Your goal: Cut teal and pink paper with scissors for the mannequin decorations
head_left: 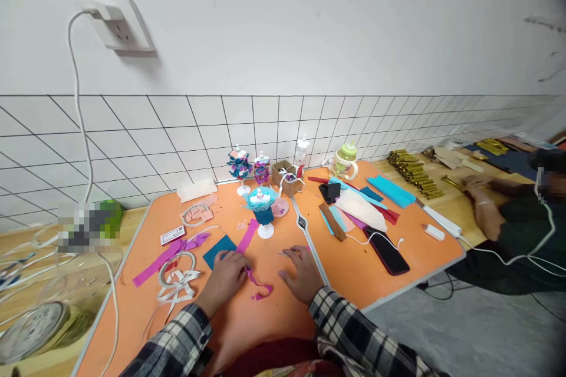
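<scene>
My left hand (225, 278) rests on the orange table with its fingers curled onto a narrow magenta crepe-paper strip (262, 291), whose torn, curled end trails to the right. Beneath the fingers lies a dark teal paper square (219, 249); a wider magenta strip (246, 237) runs up beyond it. My right hand (304, 275) is lowered over the table to the right, thumb and fingers apart. A tiny pale thing by its fingertips is too small to name. Ahead of both hands stands a small white dress form (265, 230) wearing teal paper and a light blue ruffle.
Two decorated figures (239, 166) and a cardboard box (287, 178) stand near the tiled wall. White tape (179, 288) lies at left. Colored paper (391, 190), a phone (389, 252) and a bottle (345, 162) are at right. Another person's hands (475, 188) work among gold rolls (413, 174).
</scene>
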The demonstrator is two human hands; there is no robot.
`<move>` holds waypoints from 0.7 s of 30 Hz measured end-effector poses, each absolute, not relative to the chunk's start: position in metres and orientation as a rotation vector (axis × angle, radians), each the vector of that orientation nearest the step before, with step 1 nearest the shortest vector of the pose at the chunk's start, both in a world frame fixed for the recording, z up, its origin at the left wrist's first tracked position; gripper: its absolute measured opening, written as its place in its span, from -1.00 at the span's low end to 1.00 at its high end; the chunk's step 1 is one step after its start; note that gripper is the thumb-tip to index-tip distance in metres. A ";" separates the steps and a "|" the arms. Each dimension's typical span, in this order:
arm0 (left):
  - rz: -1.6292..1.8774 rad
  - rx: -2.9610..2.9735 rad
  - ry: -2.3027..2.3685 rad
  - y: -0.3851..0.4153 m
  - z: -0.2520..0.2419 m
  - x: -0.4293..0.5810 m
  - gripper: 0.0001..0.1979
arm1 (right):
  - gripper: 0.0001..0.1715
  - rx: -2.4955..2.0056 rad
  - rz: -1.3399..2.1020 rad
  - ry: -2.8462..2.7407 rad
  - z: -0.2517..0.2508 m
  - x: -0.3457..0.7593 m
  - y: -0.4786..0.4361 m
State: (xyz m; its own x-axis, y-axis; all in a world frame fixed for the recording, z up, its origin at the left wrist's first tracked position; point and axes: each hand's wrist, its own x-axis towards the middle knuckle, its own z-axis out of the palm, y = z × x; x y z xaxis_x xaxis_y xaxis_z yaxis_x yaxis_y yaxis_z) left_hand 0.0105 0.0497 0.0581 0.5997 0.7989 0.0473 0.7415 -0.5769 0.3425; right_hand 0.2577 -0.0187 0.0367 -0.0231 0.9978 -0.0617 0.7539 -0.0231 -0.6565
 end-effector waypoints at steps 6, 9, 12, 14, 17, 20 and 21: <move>0.525 2.656 1.244 0.051 0.074 0.014 -0.75 | -0.47 -1.596 1.059 -1.650 0.027 0.211 -0.009; 0.643 2.671 1.302 0.061 0.078 0.003 -0.77 | -0.80 -1.508 1.240 -1.545 0.023 0.208 -0.004; 0.700 2.682 1.276 0.069 0.081 -0.003 -0.76 | -0.66 -1.391 1.337 -1.426 0.031 0.211 0.002; 0.700 2.695 1.224 0.070 0.083 -0.001 -0.77 | -0.47 -1.298 1.384 -1.357 0.041 0.212 0.006; 0.679 2.711 1.216 0.065 0.086 0.006 -0.76 | -0.47 -1.187 1.502 -1.299 0.053 0.210 0.014; 0.648 2.723 1.274 0.060 0.093 0.006 -0.74 | -0.43 -1.134 1.631 -1.243 0.062 0.211 0.018; 0.636 2.725 1.298 0.060 0.096 0.005 -0.72 | -0.40 -1.118 1.663 -1.220 0.064 0.212 0.018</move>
State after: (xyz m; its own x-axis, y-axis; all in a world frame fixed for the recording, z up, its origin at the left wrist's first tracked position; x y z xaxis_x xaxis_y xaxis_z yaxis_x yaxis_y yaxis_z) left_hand 0.0052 0.0596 0.0961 0.5612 0.7545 0.3402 0.7310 -0.6447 0.2238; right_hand 0.2124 0.0183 0.0641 -0.3137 0.9276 -0.2027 -0.0853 -0.2402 -0.9670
